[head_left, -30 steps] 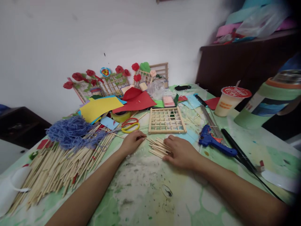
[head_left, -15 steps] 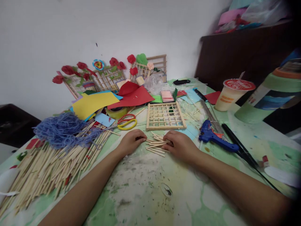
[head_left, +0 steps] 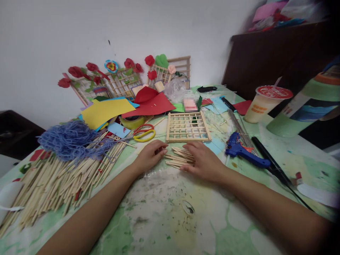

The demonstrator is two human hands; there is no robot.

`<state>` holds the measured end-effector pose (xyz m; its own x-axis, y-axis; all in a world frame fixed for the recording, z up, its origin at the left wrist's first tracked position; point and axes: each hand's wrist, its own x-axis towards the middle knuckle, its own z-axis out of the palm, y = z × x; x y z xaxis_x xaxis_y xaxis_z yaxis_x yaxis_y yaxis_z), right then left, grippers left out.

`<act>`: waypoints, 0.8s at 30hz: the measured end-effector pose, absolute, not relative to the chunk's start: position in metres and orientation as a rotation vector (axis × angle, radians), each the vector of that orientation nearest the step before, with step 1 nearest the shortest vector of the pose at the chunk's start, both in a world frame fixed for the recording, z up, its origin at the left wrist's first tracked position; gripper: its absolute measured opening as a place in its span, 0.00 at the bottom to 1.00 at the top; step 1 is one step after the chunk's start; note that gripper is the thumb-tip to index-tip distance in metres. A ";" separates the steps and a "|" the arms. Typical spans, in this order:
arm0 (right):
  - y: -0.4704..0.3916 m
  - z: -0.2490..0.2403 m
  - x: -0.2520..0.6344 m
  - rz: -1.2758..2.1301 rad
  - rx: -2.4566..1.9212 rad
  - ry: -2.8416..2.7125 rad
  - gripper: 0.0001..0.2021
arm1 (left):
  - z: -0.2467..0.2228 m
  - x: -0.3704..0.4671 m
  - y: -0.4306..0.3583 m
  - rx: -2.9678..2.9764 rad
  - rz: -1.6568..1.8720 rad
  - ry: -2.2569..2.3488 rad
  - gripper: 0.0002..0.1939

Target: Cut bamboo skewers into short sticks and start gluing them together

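Several short wooden sticks (head_left: 178, 159) lie in a loose bundle at the middle of the table, roughly side by side. My right hand (head_left: 203, 161) curves around their right ends, fingers on the far side and thumb on the near side. At the left ends of the sticks is my left hand (head_left: 151, 156), its fingers bent and a small gap between thumb and fingertips; nothing shows in it. Just beyond both hands lies a small wooden lattice frame (head_left: 168, 127).
Left are a large pile of sticks (head_left: 53, 191), blue yarn (head_left: 67, 141) and scissors (head_left: 145, 136). A blue glue gun (head_left: 245, 154), a drink cup (head_left: 262, 106) and a bottle (head_left: 294, 109) stand or lie right. Coloured paper (head_left: 106, 113) and flower-decorated lattices (head_left: 122, 85) are behind.
My right hand has opened wider around the short sticks, which now lie more closely lined up. My left thumb and fingers have parted slightly. The view has shifted a little.
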<state>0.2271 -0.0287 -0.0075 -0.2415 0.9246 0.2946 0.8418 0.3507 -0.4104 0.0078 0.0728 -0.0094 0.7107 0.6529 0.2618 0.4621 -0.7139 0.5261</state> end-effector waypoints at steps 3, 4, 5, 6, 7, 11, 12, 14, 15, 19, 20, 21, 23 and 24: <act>-0.032 -0.011 0.223 0.198 -1.531 -2.210 0.35 | -0.011 0.009 0.071 2.516 0.554 0.916 0.15; -0.032 -0.012 0.221 0.190 -1.526 -2.231 0.35 | -0.012 0.010 0.071 2.512 0.535 0.936 0.15; -0.033 -0.013 0.221 0.182 -1.523 -2.245 0.34 | -0.012 0.010 0.070 2.504 0.521 0.948 0.14; -0.033 -0.013 0.220 0.172 -1.521 -2.253 0.31 | -0.012 0.010 0.070 2.498 0.512 0.947 0.14; -0.033 -0.013 0.220 0.163 -1.522 -2.258 0.27 | -0.012 0.011 0.069 2.494 0.503 0.934 0.14; -0.031 -0.010 0.222 0.158 -1.551 -2.248 0.15 | -0.010 0.013 0.065 2.481 0.503 0.855 0.13; -0.030 -0.009 0.223 0.160 -1.562 -2.239 0.13 | -0.009 0.013 0.064 2.474 0.499 0.838 0.12; -0.029 -0.008 0.224 0.162 -1.576 -2.217 0.09 | -0.007 0.015 0.061 2.465 0.479 0.808 0.12; -0.028 -0.007 0.225 0.161 -1.578 -2.204 0.08 | -0.007 0.016 0.060 2.468 0.467 0.791 0.12; -0.027 -0.006 0.228 0.148 -1.558 -2.173 0.05 | -0.009 0.017 0.058 2.495 0.472 0.754 0.11; -0.027 -0.005 0.228 0.143 -1.557 -2.169 0.05 | -0.010 0.017 0.059 2.496 0.476 0.749 0.11; -0.027 -0.005 0.229 0.140 -1.558 -2.164 0.05 | -0.010 0.017 0.059 2.490 0.481 0.744 0.11; -0.027 -0.005 0.230 0.138 -1.561 -2.159 0.04 | -0.011 0.016 0.061 2.461 0.488 0.734 0.11; -0.027 -0.005 0.230 0.139 -1.561 -2.159 0.04 | -0.011 0.015 0.062 2.433 0.496 0.730 0.11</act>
<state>0.2300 -0.0270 -0.0048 -0.2425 0.9188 0.3115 0.8711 0.3475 -0.3469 0.0154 0.0619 -0.0114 0.7849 0.5913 0.1853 0.3900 -0.7037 0.5939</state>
